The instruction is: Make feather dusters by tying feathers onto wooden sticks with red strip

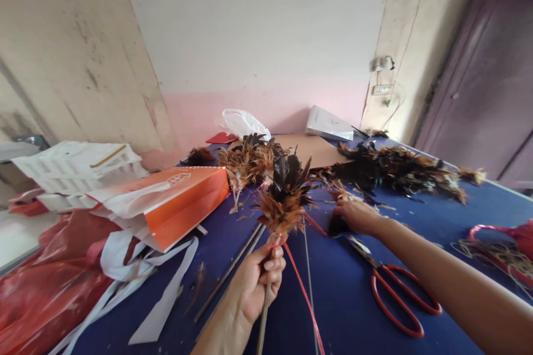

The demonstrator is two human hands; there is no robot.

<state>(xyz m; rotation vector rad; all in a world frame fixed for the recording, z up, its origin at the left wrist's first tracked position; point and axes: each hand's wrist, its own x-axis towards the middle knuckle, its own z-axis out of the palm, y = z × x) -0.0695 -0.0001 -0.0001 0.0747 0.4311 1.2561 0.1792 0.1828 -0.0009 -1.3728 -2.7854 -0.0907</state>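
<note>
My left hand (256,283) is closed round a thin stick (263,321) topped with a bunch of brown and black feathers (285,194). A red plastic string (303,294) is wound at the base of the bunch and trails down toward me. My right hand (353,215) reaches forward onto the blue table (341,288), fingers curled on a small dark tuft of feathers (336,225). Just beyond that hand lies a long pile of loose dark feathers (400,172).
Red-handled scissors (395,288) lie under my right forearm. Finished feather bundles (245,161) sit mid-table, with spare sticks (233,269) beside them. An orange paper bag (175,199), white bags and red plastic (45,283) crowd the left. Red string and fibres (503,249) lie at right.
</note>
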